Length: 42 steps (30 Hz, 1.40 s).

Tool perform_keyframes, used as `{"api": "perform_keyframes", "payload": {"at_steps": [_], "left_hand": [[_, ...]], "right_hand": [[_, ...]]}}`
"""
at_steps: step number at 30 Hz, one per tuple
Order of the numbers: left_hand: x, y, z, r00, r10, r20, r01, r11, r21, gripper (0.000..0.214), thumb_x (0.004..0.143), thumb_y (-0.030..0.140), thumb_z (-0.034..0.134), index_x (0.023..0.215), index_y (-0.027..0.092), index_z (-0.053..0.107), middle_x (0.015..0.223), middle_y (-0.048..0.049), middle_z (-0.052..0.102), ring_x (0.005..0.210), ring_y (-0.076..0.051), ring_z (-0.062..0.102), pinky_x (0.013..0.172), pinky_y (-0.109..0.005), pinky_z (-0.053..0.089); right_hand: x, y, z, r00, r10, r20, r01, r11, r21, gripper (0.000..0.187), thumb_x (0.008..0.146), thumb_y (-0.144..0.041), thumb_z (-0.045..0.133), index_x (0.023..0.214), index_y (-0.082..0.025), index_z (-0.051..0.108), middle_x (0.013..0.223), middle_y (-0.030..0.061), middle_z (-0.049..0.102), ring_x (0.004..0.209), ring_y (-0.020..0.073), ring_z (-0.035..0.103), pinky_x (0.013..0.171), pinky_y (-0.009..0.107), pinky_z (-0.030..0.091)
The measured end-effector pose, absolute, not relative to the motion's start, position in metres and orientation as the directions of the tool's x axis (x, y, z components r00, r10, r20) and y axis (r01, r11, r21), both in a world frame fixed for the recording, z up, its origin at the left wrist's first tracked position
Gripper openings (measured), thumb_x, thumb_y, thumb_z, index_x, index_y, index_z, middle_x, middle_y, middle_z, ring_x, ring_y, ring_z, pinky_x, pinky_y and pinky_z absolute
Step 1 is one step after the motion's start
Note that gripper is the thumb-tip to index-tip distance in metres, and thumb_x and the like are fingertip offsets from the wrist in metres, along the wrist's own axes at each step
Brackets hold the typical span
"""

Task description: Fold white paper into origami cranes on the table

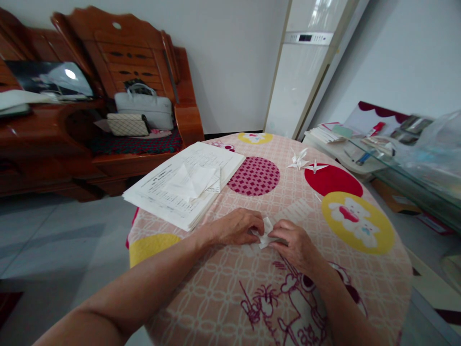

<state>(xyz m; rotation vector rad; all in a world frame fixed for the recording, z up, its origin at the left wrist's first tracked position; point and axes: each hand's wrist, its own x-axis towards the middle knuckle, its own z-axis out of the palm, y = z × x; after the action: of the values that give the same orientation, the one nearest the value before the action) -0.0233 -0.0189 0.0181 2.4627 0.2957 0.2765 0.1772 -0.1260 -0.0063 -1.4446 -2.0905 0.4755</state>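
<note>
A small piece of folded white paper (pixel 265 231) is held between my two hands, low over the patterned tablecloth (pixel 216 283). My left hand (pixel 239 226) pinches its left side, fingers bent. From the right, my right hand (pixel 293 242) grips the other side between thumb and fingers. The fingertips hide part of the paper's edges. Beyond my right hand, folded white paper cranes (pixel 298 158) rest on the cloth, one of them (pixel 315 166) over a red circle.
A thick stack of printed sheets (pixel 154 192) with loose white paper (pixel 190 181) on top lies left on the table. To the right stands a glass shelf (pixel 392 166) with a plastic bag (pixel 446 144). A wooden bench (pixel 140 53) holding bags (pixel 144 108) is behind, left.
</note>
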Motion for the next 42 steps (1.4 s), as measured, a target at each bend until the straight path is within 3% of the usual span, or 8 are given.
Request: {"api": "perform_keyframes", "payload": {"at_steps": [7, 15, 21, 27, 33, 42], "left_hand": [[-0.023, -0.027, 0.014, 0.940, 0.314, 0.131, 0.183, -0.791, 0.583, 0.012, 0.081, 0.013, 0.057, 0.081, 0.017, 0.069, 0.088, -0.0045, 0.067, 0.081, -0.014, 0.061, 0.073, -0.020, 0.042], [-0.021, -0.040, -0.003, 0.792, 0.590, 0.154, 0.340, -0.637, 0.691, 0.009, 0.077, 0.015, 0.061, 0.072, 0.015, 0.069, 0.099, -0.0056, 0.067, 0.086, -0.016, 0.062, 0.078, -0.024, 0.047], [-0.019, -0.047, -0.001, 0.728, 0.679, 0.094, 0.395, -0.527, 0.752, 0.014, 0.079, 0.016, 0.058, 0.071, 0.015, 0.070, 0.110, -0.0057, 0.065, 0.092, -0.016, 0.062, 0.081, -0.025, 0.048], [-0.016, -0.052, -0.002, 0.644, 0.763, 0.062, 0.469, -0.457, 0.756, 0.015, 0.075, 0.013, 0.058, 0.064, 0.014, 0.068, 0.111, -0.0076, 0.064, 0.090, -0.016, 0.063, 0.080, -0.026, 0.048], [-0.013, -0.052, -0.003, 0.616, 0.785, 0.063, 0.489, -0.444, 0.751, 0.017, 0.076, 0.014, 0.057, 0.062, 0.014, 0.066, 0.115, -0.0087, 0.062, 0.088, -0.016, 0.063, 0.081, -0.026, 0.049], [-0.014, -0.052, 0.000, 0.651, 0.759, 0.028, 0.491, -0.448, 0.747, 0.015, 0.077, 0.015, 0.058, 0.066, 0.015, 0.068, 0.125, -0.0095, 0.058, 0.102, -0.020, 0.061, 0.090, -0.031, 0.049]], "right_hand": [[0.171, -0.130, -0.001, -0.264, 0.931, 0.254, 0.750, 0.363, -0.553, 0.016, 0.083, -0.008, 0.061, 0.077, -0.018, 0.072, 0.084, 0.0049, 0.061, 0.081, 0.0171, 0.057, 0.073, 0.028, 0.045], [0.168, -0.127, -0.002, -0.177, 0.961, 0.214, 0.742, 0.273, -0.613, 0.019, 0.083, -0.006, 0.059, 0.071, -0.018, 0.068, 0.080, 0.0041, 0.060, 0.078, 0.0167, 0.056, 0.070, 0.028, 0.044], [0.168, -0.124, -0.007, -0.097, 0.980, 0.173, 0.714, 0.190, -0.674, 0.016, 0.081, -0.007, 0.060, 0.072, -0.019, 0.068, 0.080, 0.0030, 0.059, 0.077, 0.0165, 0.057, 0.069, 0.027, 0.043], [0.161, -0.121, -0.006, -0.043, 0.981, 0.187, 0.757, 0.154, -0.635, 0.019, 0.082, -0.010, 0.059, 0.065, -0.018, 0.062, 0.074, 0.0030, 0.056, 0.073, 0.0163, 0.054, 0.065, 0.027, 0.041], [0.156, -0.119, -0.006, 0.023, 0.986, 0.163, 0.786, 0.083, -0.613, 0.018, 0.080, -0.010, 0.061, 0.063, -0.017, 0.059, 0.073, 0.0030, 0.055, 0.070, 0.0164, 0.053, 0.064, 0.027, 0.039], [0.167, -0.119, -0.008, -0.044, 0.986, 0.161, 0.721, 0.143, -0.678, 0.015, 0.078, -0.009, 0.061, 0.068, -0.019, 0.067, 0.074, 0.0027, 0.059, 0.071, 0.0159, 0.056, 0.064, 0.027, 0.041]]}}
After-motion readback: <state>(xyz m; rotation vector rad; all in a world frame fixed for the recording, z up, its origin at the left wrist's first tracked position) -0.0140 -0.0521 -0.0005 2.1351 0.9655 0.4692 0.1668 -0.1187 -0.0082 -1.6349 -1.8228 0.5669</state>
